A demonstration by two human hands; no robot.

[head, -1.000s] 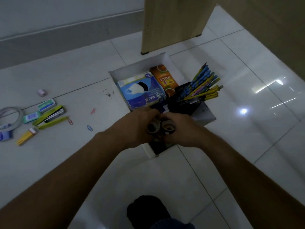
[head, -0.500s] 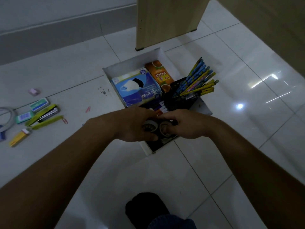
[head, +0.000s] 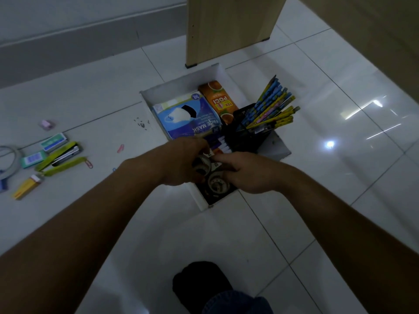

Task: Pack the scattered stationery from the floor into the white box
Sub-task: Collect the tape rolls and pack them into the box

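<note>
The white box (head: 181, 83) lies on the tiled floor with a blue face mask pack (head: 187, 116), an orange tea carton (head: 221, 102) and a black holder of pencils (head: 269, 105) in it. Both my hands are over its near end. My left hand (head: 179, 162) grips a tape roll (head: 203, 165). My right hand (head: 247, 171) rests on a second tape roll (head: 217, 183) lying in the box. Scattered at the left are a green stapler (head: 62, 155), staple boxes (head: 53, 141), a yellow cutter (head: 26, 189) and paper clips (head: 89, 164).
A wooden furniture panel (head: 231, 26) stands just behind the box. A grey wall skirting runs along the back left. A coiled cable (head: 10, 159) lies at the far left edge. My dark-socked foot (head: 201, 282) is at the bottom centre.
Both hands have lowered the tape rolls further into the near end of the box. The right hand's roll now lies inside, and the view has shifted slightly.
</note>
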